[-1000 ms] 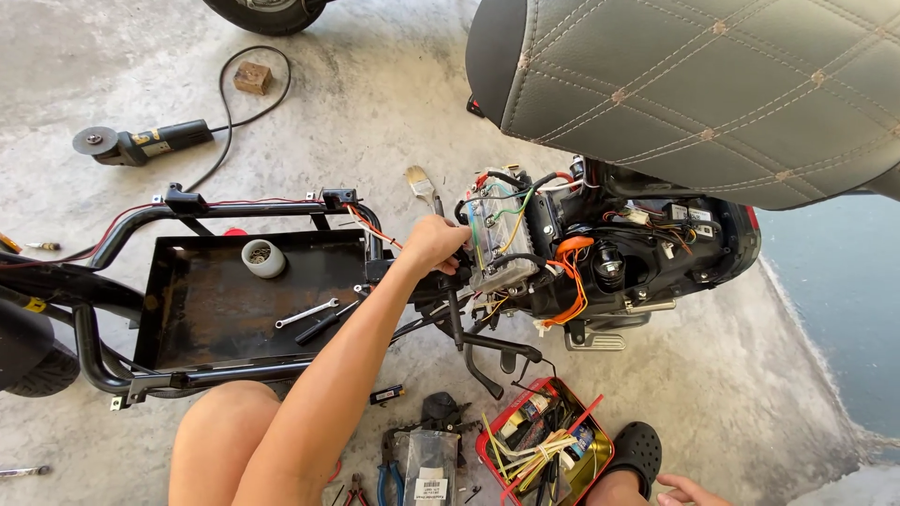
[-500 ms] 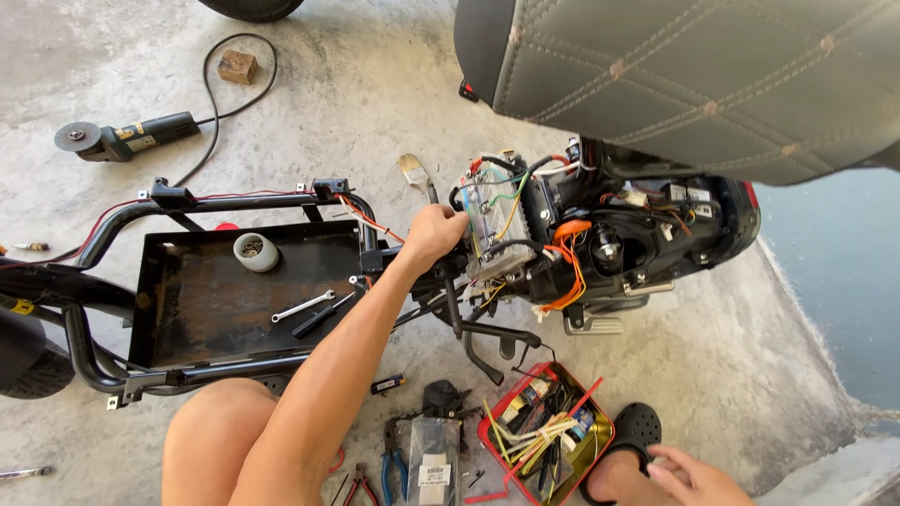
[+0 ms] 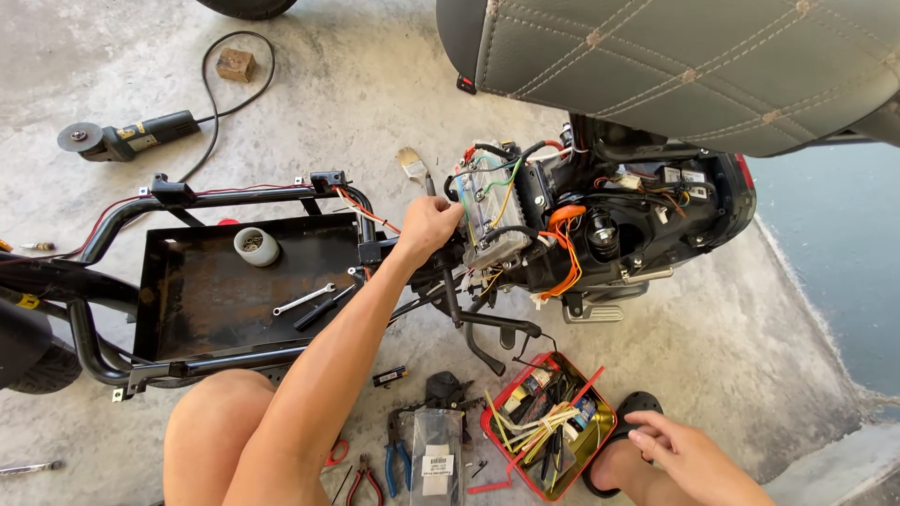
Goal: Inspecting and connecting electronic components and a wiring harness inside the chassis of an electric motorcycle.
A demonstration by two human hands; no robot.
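Left hand (image 3: 427,228): arm stretched out from lower left, fingers curled closed around the left edge of the clear plastic box of coloured wires (image 3: 491,217) on the stripped scooter frame.
Clear box: upright in the open body of the scooter, under the grey quilted seat (image 3: 675,66), just left of the orange cable bundle (image 3: 565,245).
Right hand (image 3: 689,459): low at bottom right, resting on the foot in the black sandal (image 3: 626,433), fingers spread loose, gripping nothing.
Red tray of small parts (image 3: 548,424): on the concrete floor (image 3: 394,84), just left of the sandal.
Pliers, red and blue handles (image 3: 382,464): on the floor by the knee.
Black metal floor pan (image 3: 202,300): left of the left hand, carries a silver wrench (image 3: 303,300) and a grey round cup of screws (image 3: 256,245).
Paintbrush (image 3: 412,169): on the floor just above the left hand.
Angle grinder (image 3: 117,141): upper left, well apart, cord looping to a small brown block (image 3: 234,64).
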